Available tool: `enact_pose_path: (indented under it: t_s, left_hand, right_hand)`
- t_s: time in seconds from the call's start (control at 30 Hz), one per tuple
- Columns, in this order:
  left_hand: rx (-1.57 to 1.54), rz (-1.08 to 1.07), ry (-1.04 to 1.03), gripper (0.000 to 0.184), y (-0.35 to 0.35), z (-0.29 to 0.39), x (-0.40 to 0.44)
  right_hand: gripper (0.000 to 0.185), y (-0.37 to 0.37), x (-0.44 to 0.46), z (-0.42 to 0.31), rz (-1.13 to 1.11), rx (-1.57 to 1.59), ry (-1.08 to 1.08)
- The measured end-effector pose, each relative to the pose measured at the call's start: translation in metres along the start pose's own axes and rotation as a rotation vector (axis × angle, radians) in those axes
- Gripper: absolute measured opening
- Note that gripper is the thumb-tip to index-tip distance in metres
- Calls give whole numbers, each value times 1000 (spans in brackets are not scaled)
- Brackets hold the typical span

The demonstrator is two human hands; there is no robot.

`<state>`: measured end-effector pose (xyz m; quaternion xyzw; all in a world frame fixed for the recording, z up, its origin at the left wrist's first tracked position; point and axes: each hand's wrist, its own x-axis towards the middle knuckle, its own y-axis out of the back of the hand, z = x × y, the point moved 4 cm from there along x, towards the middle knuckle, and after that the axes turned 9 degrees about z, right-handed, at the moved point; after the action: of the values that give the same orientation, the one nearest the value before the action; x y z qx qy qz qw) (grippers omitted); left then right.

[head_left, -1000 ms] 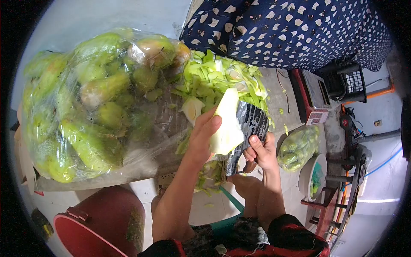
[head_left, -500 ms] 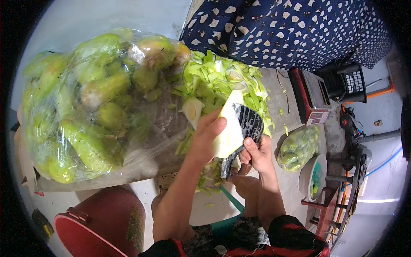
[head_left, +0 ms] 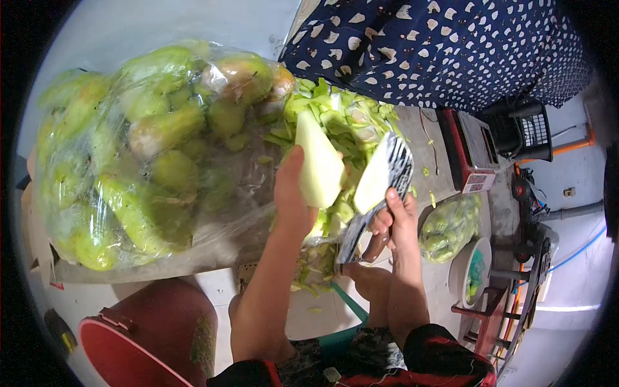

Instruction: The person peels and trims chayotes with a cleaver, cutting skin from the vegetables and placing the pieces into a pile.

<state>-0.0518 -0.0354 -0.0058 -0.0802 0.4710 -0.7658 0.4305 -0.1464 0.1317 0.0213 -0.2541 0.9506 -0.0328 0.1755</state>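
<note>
My left hand is closed around a pale, peeled fruit piece, like green mango, with its pointed end upward. My right hand grips a broad dark-bladed knife; part of its brown handle shows below the fingers. A cut pale slice lies against the near side of the blade, apart from the piece in my left hand. Under both hands is a heap of green peels and offcuts. Left of it, a clear plastic bag holds several large green fruits.
A red bucket stands below the table edge at left. To the right are a red scale, a bag of green produce, and a white basin on a stool. Dark patterned cloth hangs across the back.
The knife and fruit have separated: my right hand has moved the blade slightly up and right with a slice against it. The fruit in my left hand has shifted left and up.
</note>
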Motion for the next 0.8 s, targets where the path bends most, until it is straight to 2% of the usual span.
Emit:
enact_pose_path:
  t_s: [0.07,0.1,0.13,0.2,0.27,0.33,0.37,0.4,0.47,0.53,0.6,0.63,0.67,0.73,0.77,0.8]
  left_hand:
    - [-282,-150,250,66,-4,-2,-4]
    - [-253,-148,227,67,-4,-3,-4]
    - [-254,-147,227,67,-4,-1,-5]
    - [-338,-171,334,68,-8,-1,-9]
    - [-331,-205,321,63,-12,2,-11]
    - [-324,-236,306,59,-10,3,-11]
    - [-198,-230,263,57,-7,1,-9]
    - [-71,-227,223,55,-6,-1,-8]
    - [10,-237,194,53,-9,4,-8]
    - [92,-229,155,51,-8,11,-9]
    - [617,-145,-240,47,-10,23,-10]
    - [767,-165,-278,45,-14,36,-13]
    - [770,-171,-279,45,-13,39,-11]
    - [984,-235,-666,46,-18,50,-15]
    - [984,-237,-664,46,-17,54,-15]
    - [1049,-266,-717,47,-18,59,-16]
  right_hand:
    - [23,-1,6,-8,69,137,92]
    - [22,-3,4,-16,166,54,177]
    - [22,-2,5,-17,166,52,177]
    - [19,4,3,-31,261,-176,447]
    - [19,3,-2,-37,317,-212,495]
    - [16,0,-12,-48,461,-258,771]
    - [14,6,-7,-45,479,-435,742]
    - [16,0,-5,-52,539,-835,940]
    - [20,8,10,-39,478,-571,762]
    - [19,0,5,-46,498,-590,787]
    - [16,-9,-4,-54,490,-729,843]
    - [12,-23,-14,-59,450,-834,954]
    - [10,-34,-22,-61,369,-932,1100]
    - [15,-43,-33,-56,153,-1017,1328]
    - [23,-48,-38,-55,65,-972,1448]
    - [23,-52,-40,-55,65,-973,1448]
